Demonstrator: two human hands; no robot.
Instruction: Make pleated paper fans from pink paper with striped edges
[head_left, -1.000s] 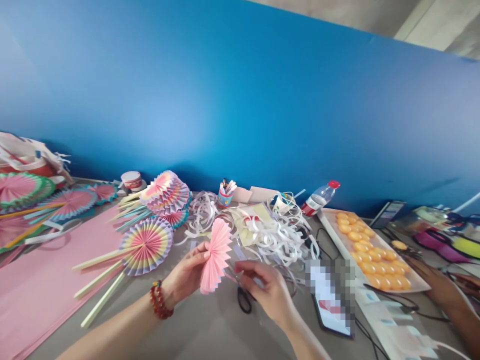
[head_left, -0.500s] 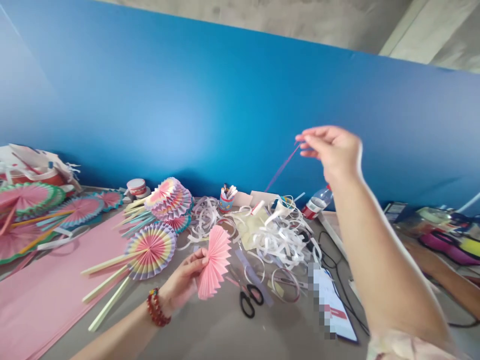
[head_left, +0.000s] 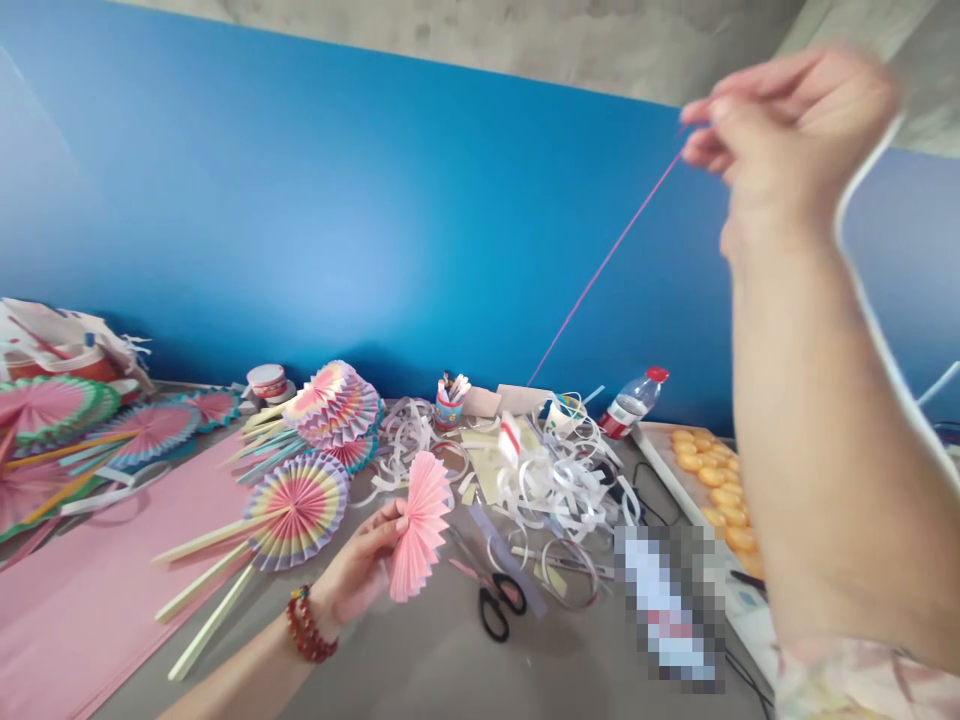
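Note:
My left hand [head_left: 367, 560], with a red bead bracelet at the wrist, pinches a pleated pink paper fan [head_left: 421, 525] by its middle, above the grey table. High at the right, my right hand [head_left: 795, 130] pinches a thin pink thread [head_left: 611, 255] between thumb and fingertips. The thread runs taut and slanting down to the left, towards the back of the table, where its lower end is hard to make out. Black-handled scissors [head_left: 502, 605] lie on the table to the right of the fan.
Finished paper fans [head_left: 300, 510] and pink sheets [head_left: 135, 590] lie at the left. White paper strips [head_left: 555, 485] are heaped at the centre back, near a cup of pens [head_left: 448, 405]. A bottle [head_left: 634, 402] and a tray of orange pieces [head_left: 716, 480] are at the right.
My right hand has risen and moved right, drawing out a longer stretch of thread. The tray of orange pieces has come into view. My left hand holds the fan in nearly the same place.

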